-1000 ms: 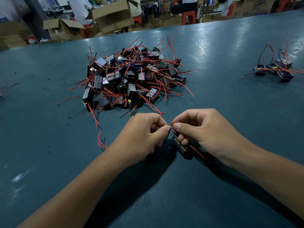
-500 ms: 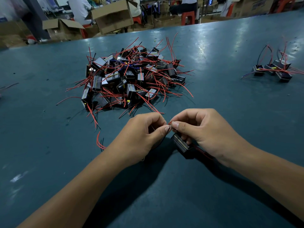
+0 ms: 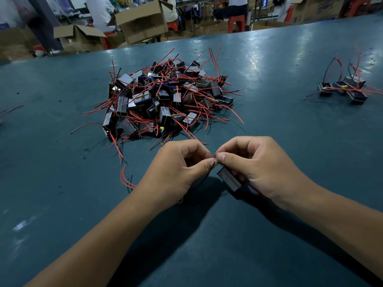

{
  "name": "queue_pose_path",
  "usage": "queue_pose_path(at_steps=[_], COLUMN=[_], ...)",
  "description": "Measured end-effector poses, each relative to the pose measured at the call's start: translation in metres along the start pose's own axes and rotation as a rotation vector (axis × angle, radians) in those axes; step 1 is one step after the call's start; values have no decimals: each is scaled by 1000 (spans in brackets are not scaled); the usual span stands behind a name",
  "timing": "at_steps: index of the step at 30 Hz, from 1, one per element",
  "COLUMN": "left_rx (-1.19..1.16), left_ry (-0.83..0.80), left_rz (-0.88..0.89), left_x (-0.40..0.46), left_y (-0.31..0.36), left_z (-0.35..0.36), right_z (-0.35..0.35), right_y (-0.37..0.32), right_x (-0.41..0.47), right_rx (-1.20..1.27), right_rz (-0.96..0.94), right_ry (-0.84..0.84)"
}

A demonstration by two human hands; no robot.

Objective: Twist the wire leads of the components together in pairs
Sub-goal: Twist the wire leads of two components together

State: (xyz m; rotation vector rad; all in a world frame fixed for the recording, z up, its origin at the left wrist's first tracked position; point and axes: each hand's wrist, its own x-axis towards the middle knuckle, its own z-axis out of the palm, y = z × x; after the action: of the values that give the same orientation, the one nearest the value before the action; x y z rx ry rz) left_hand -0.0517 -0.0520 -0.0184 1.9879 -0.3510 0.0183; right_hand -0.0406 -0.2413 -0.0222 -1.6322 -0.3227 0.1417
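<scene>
The wire leads (image 3: 214, 157) sit pinched between the two hands, right where the thumb tips meet above the teal table (image 3: 62, 183). The left hand (image 3: 178, 168) nips them between thumb and curled forefinger; the right hand (image 3: 251, 162) does the same from the other side, so both hands are closed tight on the thin red and dark strands. Just below the pinch, a small black component (image 3: 229, 180) hangs tilted under the right hand's fingers, its lower end near the table surface; a red lead trails from it beneath the right wrist. Whether a second component lies under the left palm cannot be told. A loop of red wire (image 3: 125, 179) lies on the table just left of the left wrist. Beyond the hands, near them, a heap of components (image 3: 165, 100) with red leads is piled. Well apart, at the far right, a small group of components (image 3: 344, 88) rests. Cardboard boxes (image 3: 143, 21) stand past the table's far edge.
</scene>
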Motion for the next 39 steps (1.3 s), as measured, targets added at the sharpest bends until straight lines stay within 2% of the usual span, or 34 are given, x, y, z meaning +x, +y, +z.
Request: queue_pose_path(at_steps=[19,25,28,35,39], left_rx=[44,13,36,410,482], left_ry=[4,-58,-22,33,43], left_rz=[28,15,41,253,228], left_x=[-3,-6,-6,-3,-4], left_y=[7,16,18,21,25], left_z=[1,1,-2,-3,-1], right_z=[-1,0,-1,-1,0], right_y=[-5,-5,-4,-7,-9], right_x=[0,0,0,-5,-7], right_rx=[-79,-86,-110,-248,-330], right_rz=[-82,-93,-107,-144,-174], right_ry=[-43,-38,-41,-71,-59])
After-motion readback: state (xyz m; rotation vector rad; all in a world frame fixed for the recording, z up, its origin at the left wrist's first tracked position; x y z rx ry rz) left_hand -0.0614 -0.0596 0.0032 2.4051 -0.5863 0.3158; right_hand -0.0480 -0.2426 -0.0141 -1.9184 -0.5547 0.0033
